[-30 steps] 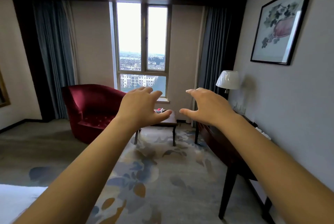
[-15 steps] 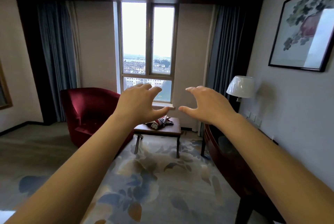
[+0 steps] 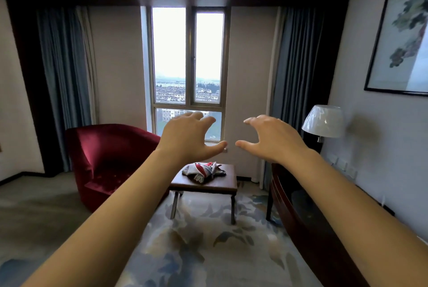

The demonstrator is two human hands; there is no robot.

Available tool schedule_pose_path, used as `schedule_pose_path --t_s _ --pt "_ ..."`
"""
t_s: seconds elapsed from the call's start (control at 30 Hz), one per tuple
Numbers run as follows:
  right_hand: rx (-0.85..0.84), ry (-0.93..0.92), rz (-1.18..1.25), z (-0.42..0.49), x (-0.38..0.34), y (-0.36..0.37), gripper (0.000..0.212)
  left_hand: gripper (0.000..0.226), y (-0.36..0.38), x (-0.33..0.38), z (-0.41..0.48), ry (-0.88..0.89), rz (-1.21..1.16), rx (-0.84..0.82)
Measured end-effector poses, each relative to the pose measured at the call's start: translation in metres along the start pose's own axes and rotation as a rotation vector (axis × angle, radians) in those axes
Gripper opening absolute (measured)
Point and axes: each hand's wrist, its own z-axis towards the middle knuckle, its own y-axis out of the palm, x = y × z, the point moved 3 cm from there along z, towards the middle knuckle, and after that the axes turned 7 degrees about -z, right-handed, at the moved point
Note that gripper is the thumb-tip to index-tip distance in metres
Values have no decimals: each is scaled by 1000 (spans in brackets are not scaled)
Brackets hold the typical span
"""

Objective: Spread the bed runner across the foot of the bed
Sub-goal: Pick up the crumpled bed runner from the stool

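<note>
Barely begun: left hand (image 3: 187, 140) and right hand (image 3: 269, 139) spread, empty, above small brown wooden table (image 3: 228, 186) bearing crumpled red-grey patterned cloth (image 3: 202, 170).

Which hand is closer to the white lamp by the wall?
Right. The right hand is held out open just left of the lamp, while the left hand is farther left, in front of the window.

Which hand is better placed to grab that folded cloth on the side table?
Left, marginally: the left hand hovers almost directly over the cloth on the table; the right hand is offset toward the desk. Both open, empty.
</note>
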Motion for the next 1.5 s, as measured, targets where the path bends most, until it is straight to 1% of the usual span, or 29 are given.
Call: schedule_pose_path --t_s 0.1,0.27,0.53,0.73,0.93,1.1,1.23,1.5 --pt "16 12 -3 43 -1 24 68 70 24 -33 30 4 3 12" --pt "16 32 -14 107 -9 61 69 73 63 -84 71 18 27 -15" --pt "-29 27 -10 187 -9 114 67 72 120 -147 122 -5 4 -17" --pt "-56 30 6 245 4 157 67 70 172 -181 163 -19 -9 -37" --pt "-45 -4 1 310 24 207 63 76 226 -205 222 -38 -4 -30" --pt "-61 -10 5 370 52 239 64 71 263 -222 285 -32 -2 -13" --pt "-31 -17 10 416 73 263 63 71 291 -236 330 -30 11 22" --pt "-58 -40 32 496 98 333 63 70 358 -274 391 -58 11 14"
